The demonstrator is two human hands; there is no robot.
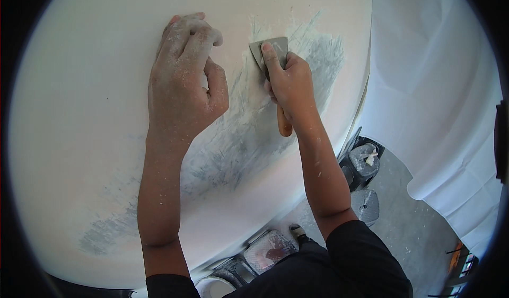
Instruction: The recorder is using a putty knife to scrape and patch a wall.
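Observation:
My right hand [290, 83] grips a putty knife [280, 49] with a wide metal blade and an orange-brown wooden handle. Its thumb presses along the blade, which lies against a large pale curved surface [79, 112]. A streaky grey and whitish patch [246, 134] runs diagonally over that surface, under and around the blade. To the left, my left hand [183, 73], coated in white dust, rests on the pale surface with its fingers bent and somewhat apart. Nothing shows in it, though its palm side is hidden.
White sheeting [424, 75] hangs at the right. Below the surface's edge, dusty dark stools [365, 163] stand on the grey floor [397, 213]. A dusty, reddish-topped item [270, 250] and a white round container [214, 287] are near my body.

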